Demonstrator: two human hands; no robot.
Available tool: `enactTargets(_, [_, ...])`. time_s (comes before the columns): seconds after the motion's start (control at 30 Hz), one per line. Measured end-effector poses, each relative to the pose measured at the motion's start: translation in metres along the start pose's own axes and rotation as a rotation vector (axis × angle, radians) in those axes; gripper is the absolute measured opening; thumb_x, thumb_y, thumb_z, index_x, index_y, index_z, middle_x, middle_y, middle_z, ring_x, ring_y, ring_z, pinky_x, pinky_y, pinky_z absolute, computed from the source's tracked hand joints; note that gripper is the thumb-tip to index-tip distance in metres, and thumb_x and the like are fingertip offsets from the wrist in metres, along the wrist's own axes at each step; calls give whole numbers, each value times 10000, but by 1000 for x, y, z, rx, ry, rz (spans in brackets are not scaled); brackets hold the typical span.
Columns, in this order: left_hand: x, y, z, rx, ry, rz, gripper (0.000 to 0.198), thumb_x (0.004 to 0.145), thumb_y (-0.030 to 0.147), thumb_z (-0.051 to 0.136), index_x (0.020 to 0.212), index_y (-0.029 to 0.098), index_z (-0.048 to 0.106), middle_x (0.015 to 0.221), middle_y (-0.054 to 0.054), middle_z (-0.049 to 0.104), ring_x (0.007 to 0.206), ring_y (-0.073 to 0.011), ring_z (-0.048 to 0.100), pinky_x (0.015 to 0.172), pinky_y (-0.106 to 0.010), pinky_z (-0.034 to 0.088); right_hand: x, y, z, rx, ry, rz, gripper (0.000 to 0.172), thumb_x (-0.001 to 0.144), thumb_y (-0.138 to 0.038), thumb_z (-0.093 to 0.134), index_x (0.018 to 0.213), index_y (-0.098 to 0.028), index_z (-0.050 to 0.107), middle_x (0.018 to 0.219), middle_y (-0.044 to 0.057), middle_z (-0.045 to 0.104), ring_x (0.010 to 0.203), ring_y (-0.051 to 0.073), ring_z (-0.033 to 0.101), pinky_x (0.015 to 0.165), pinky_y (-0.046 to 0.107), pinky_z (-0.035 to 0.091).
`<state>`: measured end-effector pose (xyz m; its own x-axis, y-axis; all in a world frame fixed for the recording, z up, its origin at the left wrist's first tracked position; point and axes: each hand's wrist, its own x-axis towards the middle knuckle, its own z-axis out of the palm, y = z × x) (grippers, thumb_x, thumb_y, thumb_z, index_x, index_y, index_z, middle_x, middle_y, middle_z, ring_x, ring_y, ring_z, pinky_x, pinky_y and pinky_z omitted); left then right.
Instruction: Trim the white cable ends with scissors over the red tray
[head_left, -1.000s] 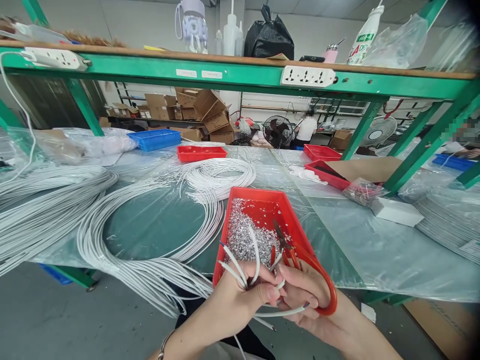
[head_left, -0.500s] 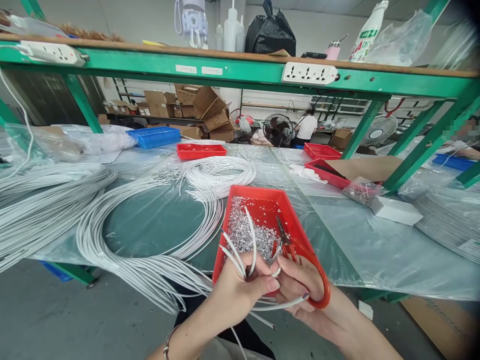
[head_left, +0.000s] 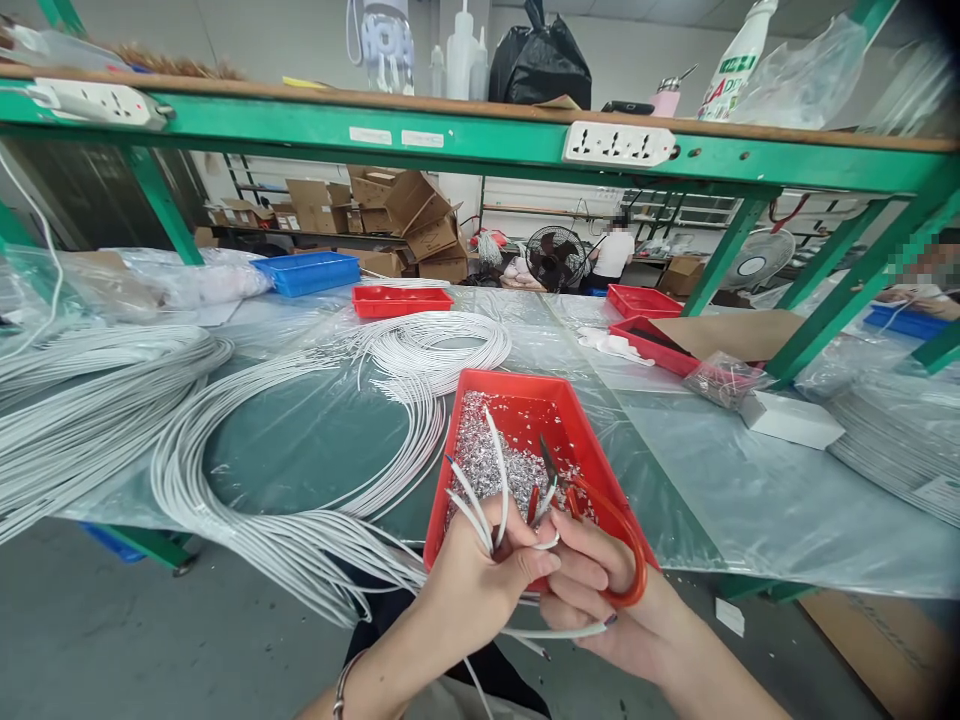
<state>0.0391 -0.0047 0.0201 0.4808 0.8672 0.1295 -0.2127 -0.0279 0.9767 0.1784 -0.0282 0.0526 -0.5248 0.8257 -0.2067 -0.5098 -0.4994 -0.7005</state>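
Several white cables (head_left: 498, 470) stick up from my left hand (head_left: 480, 575), which is closed round them above the near end of a red tray (head_left: 592, 425). My right hand (head_left: 600, 575) is closed as well, with orange-handled scissors (head_left: 630, 525) hooked on it. Its thumb and finger pinch the bent end of one cable close to my left fingertips. The scissors' dark blades point away over the tray. Small silvery scraps (head_left: 491, 455) cover much of the tray floor. More cable ends with dark tips pass under my hands.
A big coil of white cable (head_left: 180, 450) lies to the left, with a smaller coil (head_left: 450, 345) behind the tray. Another cable bundle (head_left: 90, 400) is at far left. A green shelf frame (head_left: 465, 145) crosses above the table. A white box (head_left: 791, 420) sits on the right.
The scissors have turned slightly and shifted left, and my right fingers have curled in more. The pinched cable end now stands more upright. My left hand has barely moved.
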Motion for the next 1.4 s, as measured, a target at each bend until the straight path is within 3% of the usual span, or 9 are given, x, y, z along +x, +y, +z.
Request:
enactTargets(0.2, [3, -4, -1, 9, 22, -13, 319, 762, 337, 590, 679, 111, 381, 612, -29, 449, 581, -85, 404, 569, -225, 324, -1, 2, -5, -312, 171, -224, 261, 778, -291, 628, 714, -89, 477, 488, -28, 316, 476, 44, 275, 497, 215, 182])
enactTargets(0.4, [5, -1, 1, 30, 55, -3, 312, 726, 309, 628, 652, 96, 412, 588, -11, 429, 564, -65, 386, 545, -201, 315, 1, -4, -7, -264, 39, -76, 528, 873, -426, 462, 532, -103, 221, 429, -15, 187, 426, 49, 221, 477, 228, 164])
enactTargets(0.5, [6, 7, -1, -13, 33, 6, 288, 707, 292, 642, 661, 79, 455, 581, -10, 457, 541, -48, 388, 528, -174, 321, -2, -13, -6, -483, 174, -189, 285, 850, -368, 533, 815, -112, 414, 528, -26, 344, 507, 53, 291, 513, 209, 207])
enactTargets(0.63, [7, 12, -6, 29, 84, 70, 271, 748, 334, 608, 757, 64, 601, 693, -71, 569, 591, -65, 453, 551, -171, 358, -23, -19, -10, -957, 243, -345, 408, 908, -349, 431, 1216, -188, 217, 820, 25, 422, 707, 75, 398, 645, 175, 377])
enactTargets(0.77, [6, 13, -7, 83, 119, 44, 351, 768, 394, 570, 767, 44, 601, 630, -66, 514, 548, -66, 393, 509, -184, 314, -56, -13, -24, -1093, 328, -186, 670, 841, -420, 494, 1360, -232, 115, 1194, 102, 349, 929, 98, 474, 791, 154, 444])
enactTargets(0.87, [5, 13, -5, 110, 126, 22, 349, 780, 407, 545, 757, 58, 537, 550, -4, 363, 505, -54, 276, 465, -190, 237, -71, -12, -25, -1477, 411, 12, 754, 782, -495, 493, 1412, -245, 162, 1414, 71, 174, 1281, 231, 247, 1035, 303, 298])
enactTargets(1.0, [2, 10, -1, 149, 131, 56, 285, 781, 357, 558, 719, 83, 514, 593, -5, 370, 524, -54, 298, 482, -192, 256, -71, -17, -11, -1705, 372, 285, 809, 718, -542, 389, 1386, -97, 283, 1154, 170, 470, 1020, 255, 497, 878, 370, 449])
enactTargets(1.2, [1, 3, 2, 157, 142, 60, 286, 774, 372, 579, 718, 94, 542, 653, -20, 408, 553, -57, 331, 506, -205, 280, -71, -20, -14, -1751, 348, 346, 808, 806, -659, 272, 1436, -192, 81, 1255, 111, 364, 1105, 195, 416, 955, 310, 391])
enactTargets(1.4, [3, 14, 0, 110, 108, 23, 309, 756, 374, 593, 722, 74, 528, 612, -22, 453, 528, -42, 345, 488, -168, 291, -71, -24, -15, -1755, 264, 333, 757, 839, -658, 160, 1424, -176, 140, 1351, 114, 282, 1219, 220, 331, 1013, 341, 332])
